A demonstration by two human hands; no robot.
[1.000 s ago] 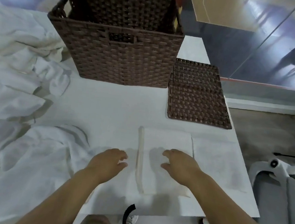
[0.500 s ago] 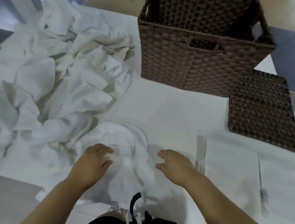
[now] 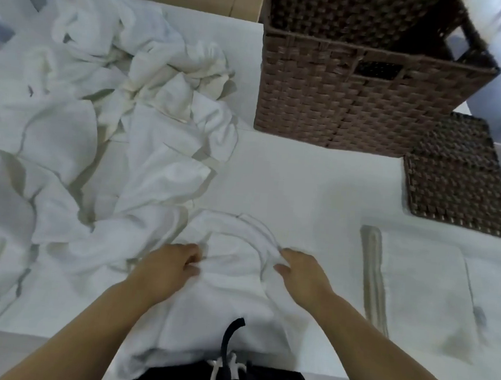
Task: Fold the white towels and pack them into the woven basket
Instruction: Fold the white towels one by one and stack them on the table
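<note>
Head view looked down at my two hands on a crumpled white towel (image 3: 230, 267) at the near edge of the white table (image 3: 304, 188). A second before, both hands had hovered with loose fingers over the flat folded white towel (image 3: 416, 283) on the near right; since then my gaze and hands had swung left to the next loose one. My left hand (image 3: 170, 264) had its fingers curled and pinching a ridge of the cloth, and my right hand (image 3: 302, 273) had closed its fingertips on the raised fold beside it. I judged that one towel was finished and left lying, and that I was starting the next fold, gathering the fabric so I could spread it flat. Counting: one brown woven basket (image 3: 358, 87) stood at the far right, and nothing showed inside it from this angle, though much of its floor was hidden; one flat brown woven lid (image 3: 455, 183) lay just right of it; one folded towel was sure, with perhaps a second flat sheet at its right, which I could not tell apart; one towel was under my hands. The heap of rumpled white towels (image 3: 98, 116) on the left was too tangled to count. Packing was not yet begun.
</note>
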